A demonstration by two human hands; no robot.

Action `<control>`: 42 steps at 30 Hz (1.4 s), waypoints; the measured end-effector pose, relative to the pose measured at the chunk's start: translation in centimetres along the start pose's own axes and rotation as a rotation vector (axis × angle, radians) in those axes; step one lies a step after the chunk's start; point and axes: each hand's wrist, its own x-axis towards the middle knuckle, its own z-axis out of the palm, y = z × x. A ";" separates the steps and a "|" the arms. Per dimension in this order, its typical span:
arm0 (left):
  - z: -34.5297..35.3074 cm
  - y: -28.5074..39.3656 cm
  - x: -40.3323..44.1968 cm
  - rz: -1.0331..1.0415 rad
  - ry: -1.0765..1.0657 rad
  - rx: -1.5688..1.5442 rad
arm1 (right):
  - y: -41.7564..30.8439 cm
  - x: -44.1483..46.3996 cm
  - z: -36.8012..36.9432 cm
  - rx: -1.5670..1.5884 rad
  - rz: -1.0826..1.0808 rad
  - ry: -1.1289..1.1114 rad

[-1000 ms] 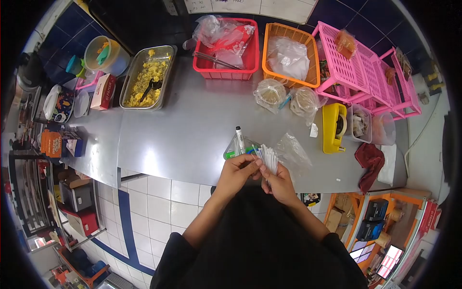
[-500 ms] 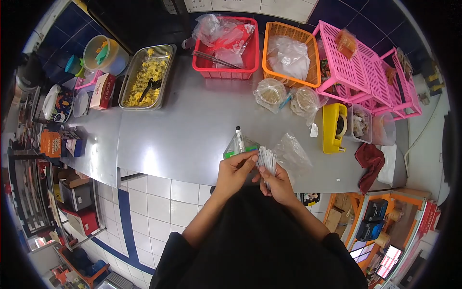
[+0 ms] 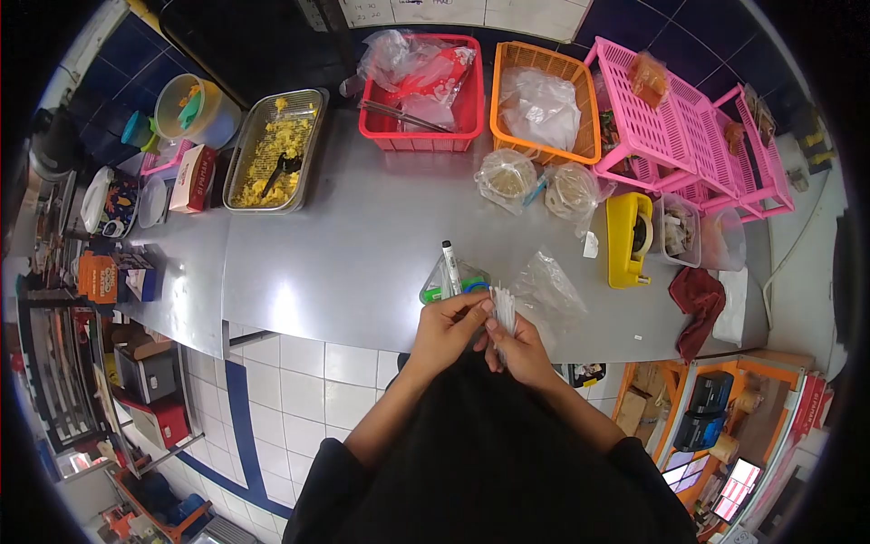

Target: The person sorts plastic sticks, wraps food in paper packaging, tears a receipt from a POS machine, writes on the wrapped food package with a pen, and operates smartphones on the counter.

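Note:
A bundle of thin white sticks (image 3: pixel 504 313) stands upright in my right hand (image 3: pixel 524 352), whose fingers are wrapped round its lower part. My left hand (image 3: pixel 450 334) is closed in a pinch at the bundle's left side, thumb and fingertips against the sticks. Just beyond my left hand lies a clear container with a green edge (image 3: pixel 435 295) on the table, and a white marker with a black cap (image 3: pixel 449 263) rests on it. A blue loop (image 3: pixel 477 286) shows by my left fingertips. To the right of the bundle lies a crumpled clear plastic bag (image 3: pixel 549 292).
Along the back are a tray of yellow food (image 3: pixel 232 186), a red basket (image 3: pixel 421 142), an orange basket (image 3: pixel 500 109) and a pink rack (image 3: pixel 693 136). Two bagged round items, a yellow tape dispenser (image 3: pixel 621 245) and a dark red cloth (image 3: pixel 696 308) are on the right. The metal table's edge (image 3: pixel 362 344) is near me.
My left hand has moved slightly right and down, closer against the bundle. The sticks look more tightly gathered in my right hand. The view has shifted a little.

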 end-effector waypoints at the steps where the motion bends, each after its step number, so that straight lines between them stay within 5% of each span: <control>1: 0.1 0.0 -0.1 0.029 -0.015 -0.009 | 0.3 -0.1 0.0 0.018 -0.001 0.002; 6: 2.1 1.8 -0.3 0.099 0.152 -0.213 | 1.5 -0.3 -0.9 0.006 0.028 -0.051; 9: 1.2 1.9 -0.4 0.009 -0.051 -0.134 | 2.2 -0.4 -1.2 -0.028 0.040 -0.132; 12: 1.0 1.8 -0.2 -0.297 -0.308 -0.032 | 2.4 -0.3 -1.5 -0.039 0.044 -0.168; 14: 1.3 1.0 0.0 0.072 -0.243 0.261 | 1.9 -0.4 -1.4 0.052 0.105 -0.145; 17: 2.1 1.2 0.0 0.211 -0.155 0.116 | 2.1 -0.4 -1.4 0.133 0.093 -0.211; 21: 2.3 0.4 0.1 0.173 -0.174 0.079 | 1.9 -0.5 -1.0 0.127 0.128 -0.178; 23: 2.5 0.9 0.1 0.116 0.051 0.039 | 1.7 -0.6 -1.1 0.155 0.140 -0.202; 33: 1.7 0.2 -0.2 0.167 -0.121 0.093 | 3.3 -0.1 -2.3 0.157 0.150 -0.218; 35: 1.9 1.2 -0.3 0.002 0.005 -0.083 | 2.5 -0.1 -1.7 0.051 0.087 -0.216; 38: 2.1 0.5 0.0 0.041 0.174 -0.239 | 0.2 -0.7 -0.6 0.098 0.110 -0.106; 42: 1.1 0.9 -1.1 -0.103 -0.028 -0.074 | 1.6 -0.4 -1.4 0.023 0.036 -0.056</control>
